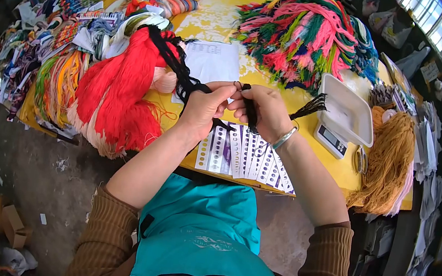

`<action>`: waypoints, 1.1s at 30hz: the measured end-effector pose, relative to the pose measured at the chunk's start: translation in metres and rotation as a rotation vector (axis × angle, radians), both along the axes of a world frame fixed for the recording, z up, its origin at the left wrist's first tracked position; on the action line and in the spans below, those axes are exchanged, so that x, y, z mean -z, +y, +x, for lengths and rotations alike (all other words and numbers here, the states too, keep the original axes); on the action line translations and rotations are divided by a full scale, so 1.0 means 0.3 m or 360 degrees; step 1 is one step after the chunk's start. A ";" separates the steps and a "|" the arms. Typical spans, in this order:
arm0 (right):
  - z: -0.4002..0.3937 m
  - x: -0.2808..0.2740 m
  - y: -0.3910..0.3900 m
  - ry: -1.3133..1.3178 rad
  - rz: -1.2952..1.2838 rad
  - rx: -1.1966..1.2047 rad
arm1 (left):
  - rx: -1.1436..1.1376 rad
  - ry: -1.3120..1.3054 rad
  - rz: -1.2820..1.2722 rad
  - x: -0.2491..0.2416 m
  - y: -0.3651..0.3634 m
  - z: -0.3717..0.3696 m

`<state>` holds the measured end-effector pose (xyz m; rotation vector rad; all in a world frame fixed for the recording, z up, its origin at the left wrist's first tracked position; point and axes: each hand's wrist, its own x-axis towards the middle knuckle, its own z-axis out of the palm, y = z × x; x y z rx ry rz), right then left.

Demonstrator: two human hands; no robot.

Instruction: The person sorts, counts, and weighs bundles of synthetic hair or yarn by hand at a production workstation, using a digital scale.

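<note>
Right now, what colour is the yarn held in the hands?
The yarn is black; it shows best in the head view.

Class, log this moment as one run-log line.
left hand: holding black thread; right hand: holding black thread; printed cards: on yellow table; digital scale: right of cards

The bare left hand and bare right hand meet, fingers pinching a skein of soft black thread above white, dot-rowed paper cards on a worn yellow tabletop. Leftward lies a thick bright-red thread hank; rightward, a shallow white plastic tray rests on a small white digital scale.
</note>
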<state>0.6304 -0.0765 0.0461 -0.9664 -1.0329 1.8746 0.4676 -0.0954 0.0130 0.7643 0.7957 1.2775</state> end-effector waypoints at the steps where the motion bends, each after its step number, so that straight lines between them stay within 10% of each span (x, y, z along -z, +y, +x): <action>1: -0.002 0.002 -0.004 -0.0049 0.0055 0.0013 | 0.0003 0.0000 0.0000 0.004 0.003 -0.003; 11: -0.001 0.029 -0.015 -0.0384 0.0268 -0.0005 | -0.0006 -0.0025 -0.0040 0.023 0.013 0.027; 20: 0.039 0.054 -0.031 0.0360 -0.0099 0.0191 | 0.0148 -0.0460 -0.0236 0.033 0.021 0.038; 33: 0.210 -0.022 0.116 0.0283 0.0176 0.0439 | 0.0225 -0.0975 -0.0054 0.019 0.041 -0.031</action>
